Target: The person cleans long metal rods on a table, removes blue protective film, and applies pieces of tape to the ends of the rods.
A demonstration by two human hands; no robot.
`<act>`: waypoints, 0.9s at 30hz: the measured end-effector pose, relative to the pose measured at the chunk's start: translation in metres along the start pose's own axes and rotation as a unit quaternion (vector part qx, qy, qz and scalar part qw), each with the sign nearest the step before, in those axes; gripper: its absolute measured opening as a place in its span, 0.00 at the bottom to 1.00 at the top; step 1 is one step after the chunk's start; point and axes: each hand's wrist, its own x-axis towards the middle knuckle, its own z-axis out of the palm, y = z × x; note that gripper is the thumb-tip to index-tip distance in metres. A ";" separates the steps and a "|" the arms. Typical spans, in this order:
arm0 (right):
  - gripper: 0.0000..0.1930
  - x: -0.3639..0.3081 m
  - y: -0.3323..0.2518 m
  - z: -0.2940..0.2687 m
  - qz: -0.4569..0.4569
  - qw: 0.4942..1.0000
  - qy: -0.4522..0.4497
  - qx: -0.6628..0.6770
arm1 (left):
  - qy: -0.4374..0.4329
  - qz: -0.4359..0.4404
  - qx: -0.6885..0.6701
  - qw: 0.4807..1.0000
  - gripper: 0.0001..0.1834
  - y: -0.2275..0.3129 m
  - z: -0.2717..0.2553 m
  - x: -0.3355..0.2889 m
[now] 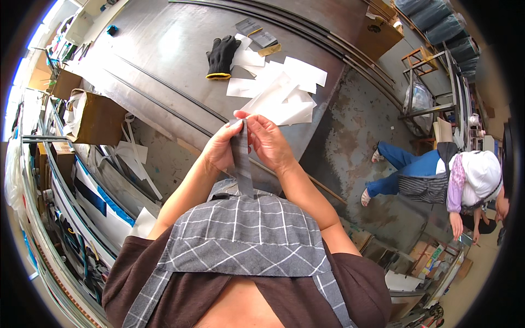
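Both of my hands meet in front of my chest, near the edge of a grey metal table [180,38]. A narrow grey strip [241,156] hangs from my fingers toward my checked grey apron [251,218]. My left hand [221,145] pinches the strip's upper end. Beside it, my right hand [269,139] has its fingers closed at the same end of the strip. Just beyond my hands lie several overlapping white paper sheets [281,93]. A black glove [221,56] with a yellow cuff rests to their left.
Long dark rods [306,41] cross the table's far side, with thinner ones [164,87] nearer me. Small grey blocks [264,38] lie beyond the papers. A cardboard box [101,117] and racks stand left. On the right, another person [437,177] bends over.
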 end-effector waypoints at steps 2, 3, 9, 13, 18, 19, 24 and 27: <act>0.21 -0.002 0.001 0.001 0.007 1.000 0.008 0.020 | -0.025 -0.016 -0.011 0.999 0.14 0.000 0.002 0.002; 0.20 -0.003 0.000 0.000 0.006 1.000 0.009 0.022 | -0.016 -0.010 0.002 1.000 0.15 0.000 0.004 0.003; 0.18 -0.008 -0.012 0.002 0.016 1.000 0.003 0.010 | -0.025 -0.024 0.002 0.999 0.18 -0.003 -0.002 0.005; 0.17 -0.009 -0.011 0.002 0.042 0.998 0.025 0.029 | -0.033 -0.035 0.000 0.999 0.19 -0.007 0.002 0.006; 0.18 -0.010 -0.021 0.001 0.023 0.999 -0.006 0.046 | -0.052 -0.026 -0.016 0.998 0.20 -0.003 0.009 0.007; 0.19 -0.008 -0.020 -0.002 0.024 0.999 -0.013 0.026 | -0.041 -0.026 -0.006 0.999 0.19 -0.003 0.009 0.008; 0.23 -0.002 -0.021 -0.011 0.006 1.000 -0.011 0.001 | -0.008 -0.034 0.030 0.999 0.18 -0.002 0.006 0.015; 0.23 0.001 -0.020 -0.017 0.009 1.000 -0.017 -0.005 | 0.008 -0.035 0.021 0.999 0.18 -0.003 0.009 0.017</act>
